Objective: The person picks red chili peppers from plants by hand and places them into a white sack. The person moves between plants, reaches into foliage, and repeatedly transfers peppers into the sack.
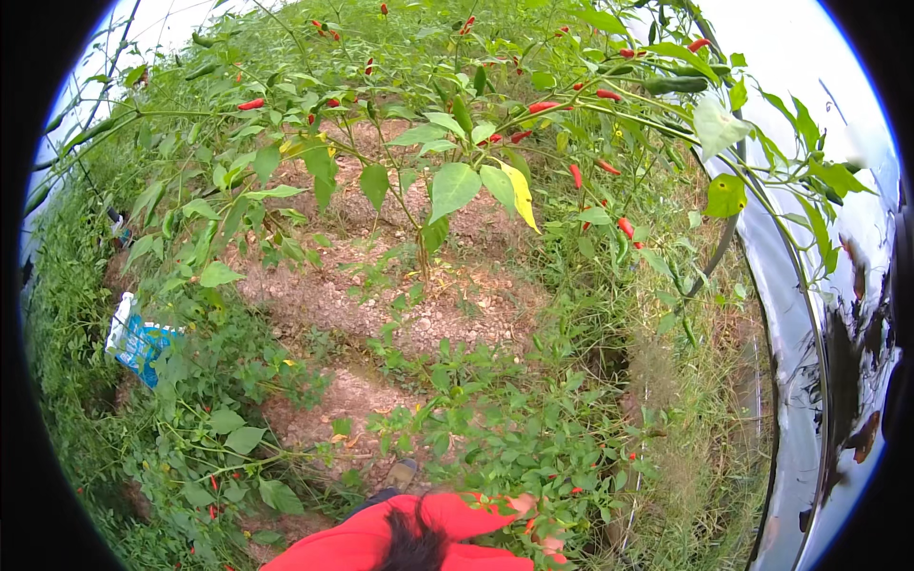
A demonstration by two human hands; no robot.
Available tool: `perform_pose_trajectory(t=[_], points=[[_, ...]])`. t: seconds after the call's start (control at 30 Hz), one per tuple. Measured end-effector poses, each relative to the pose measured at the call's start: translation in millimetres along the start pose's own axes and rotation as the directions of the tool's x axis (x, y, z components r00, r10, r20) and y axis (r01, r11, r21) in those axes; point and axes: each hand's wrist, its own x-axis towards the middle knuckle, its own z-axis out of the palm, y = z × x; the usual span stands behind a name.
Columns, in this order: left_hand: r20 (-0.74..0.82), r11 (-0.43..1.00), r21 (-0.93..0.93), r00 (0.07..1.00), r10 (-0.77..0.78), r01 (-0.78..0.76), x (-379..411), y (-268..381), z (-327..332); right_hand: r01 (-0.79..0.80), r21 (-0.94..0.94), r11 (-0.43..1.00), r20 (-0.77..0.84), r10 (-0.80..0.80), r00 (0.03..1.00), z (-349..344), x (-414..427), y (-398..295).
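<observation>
Both my hands reach to the right at the bottom of the head view, in red sleeves, among the leaves of a low chili pepper plant. My left hand is the upper one, partly covered by foliage. Below it and further right is my right hand, also half hidden by leaves. A red chili pepper shows between the two hands; whether either hand touches it cannot be made out. More small red chilies hang close by. Finger positions are too hidden to tell.
A taller chili plant with red and green peppers arches ahead over stony soil. A blue and white bag lies in plants at left. Plastic sheeting runs along the right, beside dry grass. A shoe shows below.
</observation>
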Motion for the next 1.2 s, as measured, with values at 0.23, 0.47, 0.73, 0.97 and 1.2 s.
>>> perform_pose_trajectory(t=[0.23, 0.47, 0.73, 0.97, 1.2], points=[[-0.026, 0.905, -0.419, 0.996, -0.085, 0.067, -2, 38, -48, 0.042, -0.075, 0.996, 0.005, -0.041, 0.999, -7, -6, -6], [-0.107, 0.485, -0.873, 0.988, -0.111, -0.04, -26, 53, -123, 0.187, -0.261, 0.947, -0.064, -0.21, 0.976, -3, -37, 54], [-0.031, 0.132, -0.991, 0.995, -0.098, -0.018, -72, 102, -188, 0.185, 0.002, 0.983, -0.245, -0.179, 0.953, -34, 3, -9], [0.053, 0.347, -0.932, 0.985, -0.164, 0.108, -64, 100, -185, 0.233, 0.012, 0.972, -0.237, -0.224, 0.946, -52, -5, -56], [-0.003, 0.694, -0.715, 0.994, 0.111, -0.08, -64, 101, -179, 0.379, -0.212, 0.901, -0.052, -0.398, 0.916, -39, -7, -70]])
